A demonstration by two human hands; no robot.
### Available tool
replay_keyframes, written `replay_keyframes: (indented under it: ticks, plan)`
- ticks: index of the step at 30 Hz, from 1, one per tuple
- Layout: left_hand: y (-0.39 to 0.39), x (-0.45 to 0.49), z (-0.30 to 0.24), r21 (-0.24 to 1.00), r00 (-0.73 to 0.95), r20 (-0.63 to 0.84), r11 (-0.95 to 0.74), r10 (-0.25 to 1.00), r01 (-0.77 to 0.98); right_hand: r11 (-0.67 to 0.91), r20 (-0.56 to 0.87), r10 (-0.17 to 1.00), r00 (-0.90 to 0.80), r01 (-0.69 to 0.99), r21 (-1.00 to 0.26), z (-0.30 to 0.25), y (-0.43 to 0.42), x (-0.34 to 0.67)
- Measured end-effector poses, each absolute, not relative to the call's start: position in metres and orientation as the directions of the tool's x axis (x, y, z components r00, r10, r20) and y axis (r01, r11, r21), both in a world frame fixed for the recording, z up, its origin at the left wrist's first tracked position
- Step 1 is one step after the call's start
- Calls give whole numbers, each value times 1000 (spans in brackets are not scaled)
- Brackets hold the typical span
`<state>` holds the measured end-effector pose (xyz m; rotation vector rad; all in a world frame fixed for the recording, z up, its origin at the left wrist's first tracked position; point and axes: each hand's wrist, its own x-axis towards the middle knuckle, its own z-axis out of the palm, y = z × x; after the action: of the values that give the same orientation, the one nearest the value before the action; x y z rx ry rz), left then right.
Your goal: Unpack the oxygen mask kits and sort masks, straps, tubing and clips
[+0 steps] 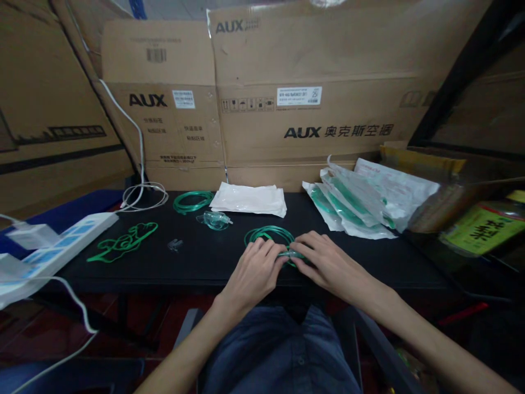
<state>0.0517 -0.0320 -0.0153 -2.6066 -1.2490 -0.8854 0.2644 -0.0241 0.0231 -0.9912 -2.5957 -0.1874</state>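
The left hand [258, 264] and right hand [323, 256] pinch coiled green tubing [269, 229]; left of the tubing lies a clear mask [216, 220].

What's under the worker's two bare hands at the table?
The left hand and right hand partly cover coiled green plastic tubing on a black tabletop; whatever lies beneath the palms can't be seen.

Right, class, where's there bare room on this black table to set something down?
Bare black table lies between the small clear plastic pieces and left hand, and right of the right hand, before the white-and-green packets. Crowded: around the coiled green tubing at both hands.
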Motion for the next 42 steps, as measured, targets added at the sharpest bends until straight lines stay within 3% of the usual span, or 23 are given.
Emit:
replay_keyframes:
  ticks: [6, 11, 14, 23, 36, 39, 42]
  plan:
    - [-35, 55, -13, 111, 475, 588, -647, 654, 754, 740, 356, 648, -673, 667, -84, 24, -23, 266]
    - [-36, 54, -18, 154, 444, 619, -655, 648, 740, 746, 353, 660, -663, 632, -208, 21, -20, 264]
    - [-37, 52, -20, 193, 418, 623, -649, 661, 736, 762, 350, 644, -680, 611, -213, 20, -20, 261]
    - [-35, 52, -20, 236, 426, 605, -662, 673, 711, 784, 432, 557, -710, 621, 10, 14, -18, 257]
    - [-31, 55, -19, 361, 433, 624, -732, 650, 577, 679, 425, 320, -847, 518, 521, 22, -24, 266]
    - [-29, 54, -19, 375, 437, 616, -732, 655, 569, 683, 423, 340, -840, 530, 502, 21, -23, 269]
    - [-27, 54, -20, 369, 438, 625, -740, 646, 563, 744, 426, 437, -792, 585, 324, 20, -22, 270]
